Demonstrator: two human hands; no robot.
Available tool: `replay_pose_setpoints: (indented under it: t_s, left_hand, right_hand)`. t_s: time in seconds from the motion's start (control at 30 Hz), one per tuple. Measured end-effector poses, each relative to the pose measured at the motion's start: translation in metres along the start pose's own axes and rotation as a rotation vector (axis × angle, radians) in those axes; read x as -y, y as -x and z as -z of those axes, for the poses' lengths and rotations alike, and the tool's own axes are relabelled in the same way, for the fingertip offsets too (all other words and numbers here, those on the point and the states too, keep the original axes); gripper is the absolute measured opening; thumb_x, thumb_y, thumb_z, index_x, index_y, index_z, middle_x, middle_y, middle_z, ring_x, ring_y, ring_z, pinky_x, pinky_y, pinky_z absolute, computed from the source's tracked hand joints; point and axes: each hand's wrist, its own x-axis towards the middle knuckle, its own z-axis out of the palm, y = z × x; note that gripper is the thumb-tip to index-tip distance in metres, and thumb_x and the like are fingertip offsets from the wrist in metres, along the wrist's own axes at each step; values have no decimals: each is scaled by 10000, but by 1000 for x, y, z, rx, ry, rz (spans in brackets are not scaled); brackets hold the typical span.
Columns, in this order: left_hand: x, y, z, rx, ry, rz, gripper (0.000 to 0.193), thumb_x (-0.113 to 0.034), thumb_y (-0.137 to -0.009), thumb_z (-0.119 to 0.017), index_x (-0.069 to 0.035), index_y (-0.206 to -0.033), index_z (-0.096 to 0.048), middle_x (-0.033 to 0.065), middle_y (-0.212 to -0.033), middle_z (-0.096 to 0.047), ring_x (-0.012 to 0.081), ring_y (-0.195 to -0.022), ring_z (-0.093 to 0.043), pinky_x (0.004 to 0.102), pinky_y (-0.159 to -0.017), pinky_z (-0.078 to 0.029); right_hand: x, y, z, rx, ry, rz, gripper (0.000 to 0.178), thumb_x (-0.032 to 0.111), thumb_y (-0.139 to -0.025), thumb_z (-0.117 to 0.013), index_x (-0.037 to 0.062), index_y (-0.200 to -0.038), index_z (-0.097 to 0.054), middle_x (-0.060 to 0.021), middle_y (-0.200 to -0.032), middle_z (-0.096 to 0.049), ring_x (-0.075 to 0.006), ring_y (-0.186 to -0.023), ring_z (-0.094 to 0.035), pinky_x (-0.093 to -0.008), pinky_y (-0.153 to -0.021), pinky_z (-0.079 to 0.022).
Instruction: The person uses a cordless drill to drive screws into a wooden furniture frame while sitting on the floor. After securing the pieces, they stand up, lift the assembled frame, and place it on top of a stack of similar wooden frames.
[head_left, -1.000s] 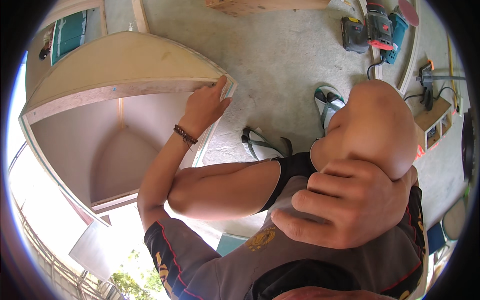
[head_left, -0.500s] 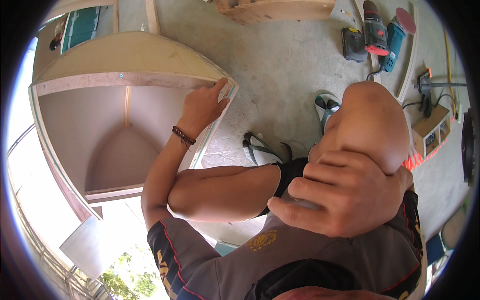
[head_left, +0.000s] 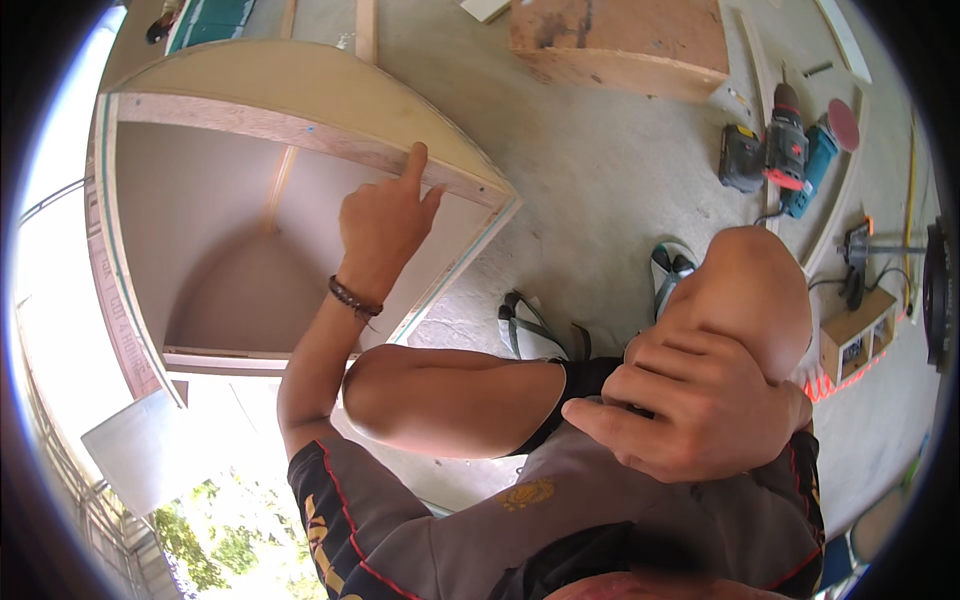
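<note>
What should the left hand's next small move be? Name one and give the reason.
Probably slide the left hand along the wooden strip toward the blue spot: its index finger is already extended, the tip at the strip between that spot and the corner, and this hand holds no tool; the drill lies on the floor.

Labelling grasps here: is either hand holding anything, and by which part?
Left hand: nothing held, index finger extended at the wooden strip. Right hand: no held object shows, but its palm is hidden.
</note>
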Motion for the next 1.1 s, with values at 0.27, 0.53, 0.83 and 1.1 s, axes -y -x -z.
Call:
replay_pose_setpoints:
  t_s: [0.27, 0.53, 0.83, 1.1]
  left_hand:
    - [62, -12, 46, -162, -96, 68, 590, -566, -920, -638, -174, -1359, -589, 94, -525, -601, 273, -460, -629, 387, -440, -484]
    - [99, -20, 40, -292, -50, 43, 594, -605, -879, -659, -170, -1283, -640, 74, -541, -601, 246, -467, -627, 358, -453, -481]
    - [133, -20, 56, -201, 130, -22, 529, -506, -908, -660, -161, -1301, -583, 22, -543, -587, 213, -463, -618, 350, -433, -422]
    - [225, -16, 153, -140, 356, 117, 530, -438, -918, -668, -135, -1325, -515, 56, -551, -607, 253, -507, -653, 367, -446, -454]
  right_hand:
    - [-21, -23, -2, 75, -35, -28, 420, 202, -660, -736, 102, -1064, -677, -16, -780, -574, -192, -693, -599, -341, -596, -484]
    - [-41, -55, -8, 122, -85, -100, 248, 170, -798, -723, 119, -1039, -696, -24, -764, -605, -227, -653, -616, -353, -583, -489]
    - [-83, -126, 7, 219, -298, -695, 194, 179, -888, -713, 85, -1057, -717, -78, -767, -667, -186, -662, -644, -330, -618, -519]
    - [-118, -130, -27, 65, -204, -872, 206, 148, -869, -721, 94, -1064, -686, -113, -743, -692, -231, -661, -668, -355, -642, -529]
